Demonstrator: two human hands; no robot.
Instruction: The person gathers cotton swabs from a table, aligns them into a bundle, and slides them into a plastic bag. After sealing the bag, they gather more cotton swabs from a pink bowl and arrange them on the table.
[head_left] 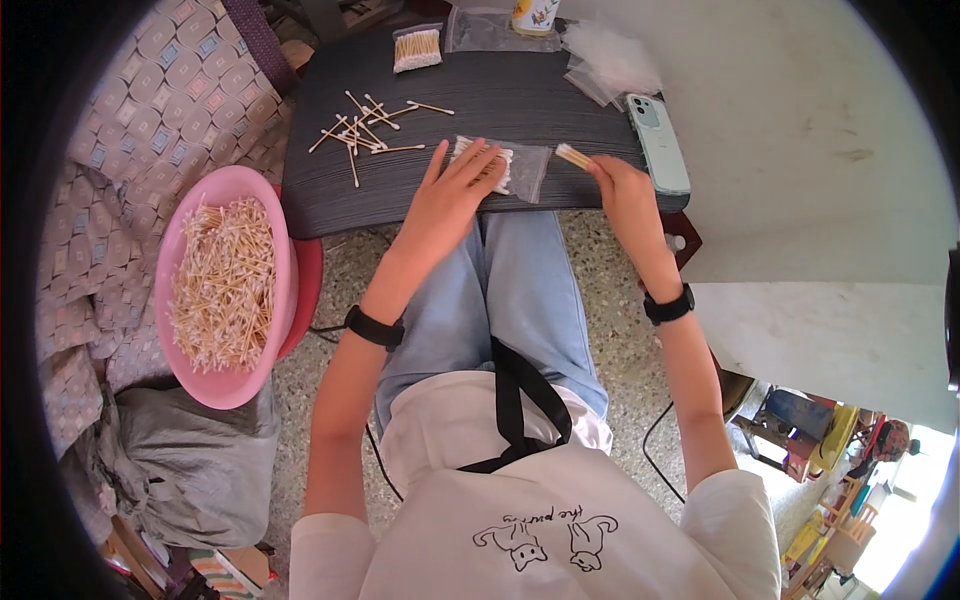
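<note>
My left hand (455, 192) lies with its fingers stretched out over a clear plastic bag (531, 174), pressing it to the dark table near its front edge. Cotton swabs (499, 181) in that bag show partly under the fingers. To the right of the bag, my right hand (628, 187) pinches a small bunch of cotton swabs (572, 155) between thumb and fingers, their white tips pointing left toward the bag. Several loose swabs (355, 131) are scattered on the table left of my left hand.
A pink basin (285, 290) heaped with swabs stands at the left on a red stool. On the table (500, 95) sit a filled swab bag (417, 49) at the back, empty clear bags (612, 60), a cup (535, 15) and a pale green phone (660, 145) by the right edge.
</note>
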